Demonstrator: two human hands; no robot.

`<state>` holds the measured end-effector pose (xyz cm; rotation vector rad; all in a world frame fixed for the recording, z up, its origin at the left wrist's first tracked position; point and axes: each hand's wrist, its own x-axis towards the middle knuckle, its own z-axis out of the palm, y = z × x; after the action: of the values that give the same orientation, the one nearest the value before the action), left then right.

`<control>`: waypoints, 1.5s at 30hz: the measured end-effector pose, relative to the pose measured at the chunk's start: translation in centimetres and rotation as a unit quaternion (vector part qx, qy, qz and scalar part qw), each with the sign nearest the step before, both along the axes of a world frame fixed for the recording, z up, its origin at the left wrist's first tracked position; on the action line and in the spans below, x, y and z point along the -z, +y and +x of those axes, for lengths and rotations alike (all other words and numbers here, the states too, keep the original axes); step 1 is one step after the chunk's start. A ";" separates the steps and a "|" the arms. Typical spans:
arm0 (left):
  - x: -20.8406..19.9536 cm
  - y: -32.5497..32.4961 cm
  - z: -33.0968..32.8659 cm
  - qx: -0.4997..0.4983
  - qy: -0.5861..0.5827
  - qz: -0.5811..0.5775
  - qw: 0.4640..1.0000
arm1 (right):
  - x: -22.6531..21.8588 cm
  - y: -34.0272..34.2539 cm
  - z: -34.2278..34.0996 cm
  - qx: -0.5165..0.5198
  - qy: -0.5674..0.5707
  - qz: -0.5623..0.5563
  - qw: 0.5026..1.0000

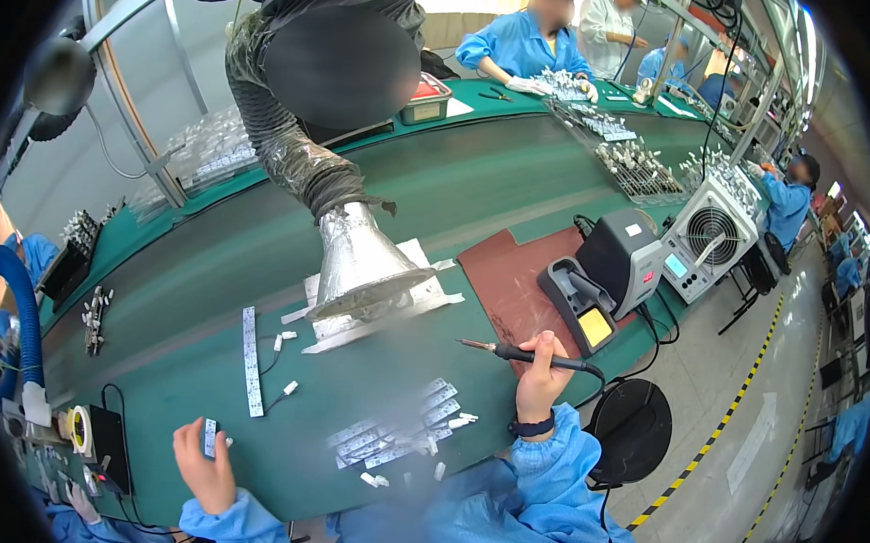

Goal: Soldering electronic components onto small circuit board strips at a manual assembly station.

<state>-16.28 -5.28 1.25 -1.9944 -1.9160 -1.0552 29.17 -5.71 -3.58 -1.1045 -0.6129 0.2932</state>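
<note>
My right hand [541, 381] grips a soldering iron [511, 352] by its dark handle, its bare tip pointing left above the green mat. At the lower left, my left hand [205, 470] is closed around a short white circuit strip [210, 436], with a small white connector beside the fingers. Between my hands lies a loose pile of similar strips [389, 434], with white connectors around it; a blurred patch hides part of it. A long white strip [253, 361] lies further in, two wired connectors [290, 388] beside it.
A metal fume hood [368, 259] hangs over white sheets on the bench. At right stand the iron's holder [577, 302] with a yellow sponge, a grey soldering station [622, 260] and a white fan unit [713, 240]. Across the bench a person in blue [532, 48] handles strips.
</note>
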 end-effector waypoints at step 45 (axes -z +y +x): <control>3.4 6.8 14.3 0.377 -0.394 -0.431 0.719 | -1.1 -0.5 -0.7 0.033 -0.216 0.111 0.969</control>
<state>-1.96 1.48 -2.16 -3.5204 -2.2489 -1.5577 28.48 -6.25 -2.48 -0.9734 -0.9690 -0.0809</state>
